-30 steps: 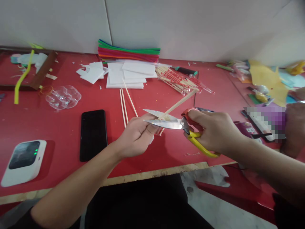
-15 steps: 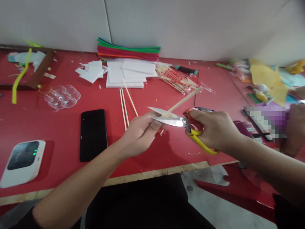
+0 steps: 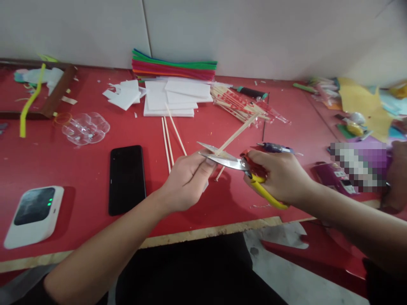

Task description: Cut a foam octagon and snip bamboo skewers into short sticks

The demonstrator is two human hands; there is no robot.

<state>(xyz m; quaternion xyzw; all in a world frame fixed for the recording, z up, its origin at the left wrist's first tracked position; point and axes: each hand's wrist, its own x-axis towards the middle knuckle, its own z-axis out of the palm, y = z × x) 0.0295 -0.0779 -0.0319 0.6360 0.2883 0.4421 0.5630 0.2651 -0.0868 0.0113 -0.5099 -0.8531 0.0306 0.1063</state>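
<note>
Between the thumb and fingers of my left hand (image 3: 187, 182) is a thin wooden stick (image 3: 237, 134), pointing up and to the right. My right hand (image 3: 280, 176) grips scissors (image 3: 229, 162) with red and yellow handles. The blades lie across the stick close to my left fingertips, slightly parted around it. Several loose wooden sticks (image 3: 176, 130) rest on the red table just beyond my left hand. Another short piece of stick (image 3: 220, 173) shows below the blades. A pen (image 3: 275, 148) lies behind my right hand.
White foam sheets (image 3: 171, 103), bagged sticks (image 3: 237, 103) and colourful pipe cleaners (image 3: 174, 70) lie along the wall. Left are a black phone (image 3: 126, 180), a white device (image 3: 34, 216) and a clear plastic palette (image 3: 87, 128). Another person's hand (image 3: 397, 178) is at the right edge.
The scissor blades have closed further on the stick. My right hand has tilted slightly, uncovering more of the pen behind it. The view has shifted a little.
</note>
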